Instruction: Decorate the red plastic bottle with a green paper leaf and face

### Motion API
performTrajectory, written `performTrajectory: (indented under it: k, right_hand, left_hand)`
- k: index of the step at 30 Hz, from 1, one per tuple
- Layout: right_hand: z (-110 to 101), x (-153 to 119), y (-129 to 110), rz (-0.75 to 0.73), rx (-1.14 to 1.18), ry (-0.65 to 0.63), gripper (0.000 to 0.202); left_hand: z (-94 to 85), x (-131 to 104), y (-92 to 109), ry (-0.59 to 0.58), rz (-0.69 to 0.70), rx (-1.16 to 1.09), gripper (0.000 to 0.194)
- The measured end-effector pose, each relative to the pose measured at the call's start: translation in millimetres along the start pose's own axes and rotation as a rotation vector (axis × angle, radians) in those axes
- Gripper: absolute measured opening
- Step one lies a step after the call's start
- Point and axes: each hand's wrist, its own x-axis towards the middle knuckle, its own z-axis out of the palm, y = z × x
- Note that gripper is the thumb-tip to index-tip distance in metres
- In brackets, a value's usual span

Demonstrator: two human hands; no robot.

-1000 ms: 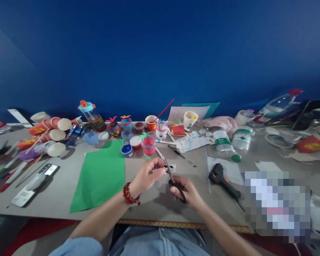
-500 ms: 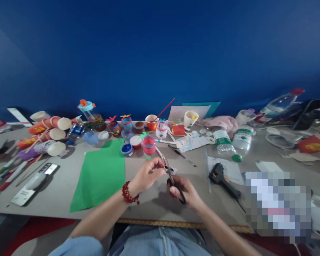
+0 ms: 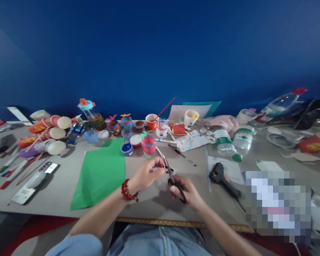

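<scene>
My right hand (image 3: pixel 185 192) is closed round the black handles of a pair of scissors (image 3: pixel 179 191), whose blades point up and away to the left. My left hand (image 3: pixel 149 172), with a red bead bracelet (image 3: pixel 128 191) at the wrist, pinches a small dark-and-white piece (image 3: pixel 166 169) at its fingertips, right against the blades. The piece is too small to make out fully. To the left of my left hand lies a green sheet (image 3: pixel 101 174). Open paint pots, one blue (image 3: pixel 127 149) and one red (image 3: pixel 149 144), stand just beyond it.
A black glue gun (image 3: pixel 224 181) lies right of my right hand, its cord running toward the front edge. Plastic bottles (image 3: pixel 224 142) lie behind it. At the left are stacked paper cups (image 3: pixel 57 134) and a phone (image 3: pixel 34 183). A pen (image 3: pixel 182 155) lies beyond the scissors.
Both hands keep nearly the same place and hold. The scissors' handles have shifted very slightly, and the view has moved a little.
</scene>
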Motion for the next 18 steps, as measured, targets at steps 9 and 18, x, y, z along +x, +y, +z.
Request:
performTrajectory:
  k: [9, 18]
  right_hand:
    - [-1.2, -1.2, 3.8, -0.004, -0.040, 0.031, 0.062]
    - [-1.8, -0.6, 0.9, -0.030, -0.058, 0.040, 0.062]
  left_hand:
    - [0.4, 0.7, -4.2, 0.000, -0.002, -0.023, 0.008]
    - [0.1, -0.3, -4.0, 0.008, 0.006, -0.072, 0.007]
